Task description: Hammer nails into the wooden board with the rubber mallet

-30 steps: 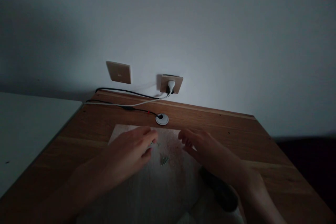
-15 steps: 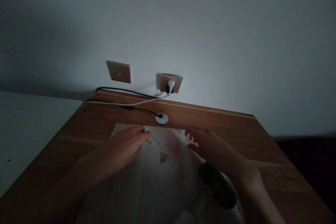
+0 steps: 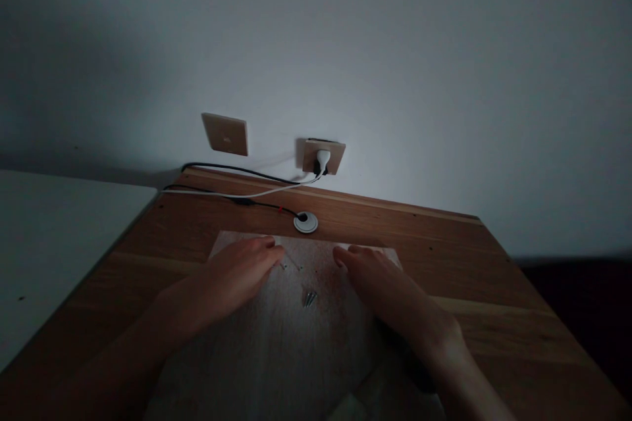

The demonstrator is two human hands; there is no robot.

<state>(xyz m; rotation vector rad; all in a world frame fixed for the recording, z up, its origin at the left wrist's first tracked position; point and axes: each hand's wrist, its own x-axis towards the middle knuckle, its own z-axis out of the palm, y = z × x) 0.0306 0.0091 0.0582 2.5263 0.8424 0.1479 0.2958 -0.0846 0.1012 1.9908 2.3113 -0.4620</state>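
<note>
Nails [image 3: 310, 299] lie bunched on the board [image 3: 266, 362], between our hands and a little nearer to us than our fingers. Grouped like that, they seem placed to be within reach of either hand. Our left hand [image 3: 247, 266] is over the board's far left part, its fingers bent and gathered toward the thumb; one or two thin, nail-like bits show just beside the fingertips, but we can't make out whether they are being pinched. Our right hand [image 3: 369, 271] is curled downward over the far right part, fingertips turned under, and whether it grips anything is hidden from us. Held apart this way, the hands probably keep the middle in our sight.

The board's far edge runs just short of the grommet [image 3: 306, 222], and behind that the wall [image 3: 444, 92] limits any forward reach. A white cable [image 3: 257, 195] crosses the back left, beyond the board. On the right, the table [image 3: 498, 322] carries on well past the board, so we judge sideways room better there. Near us, a dark tool [image 3: 419, 375] under our right forearm could get in an elbow's way.
</note>
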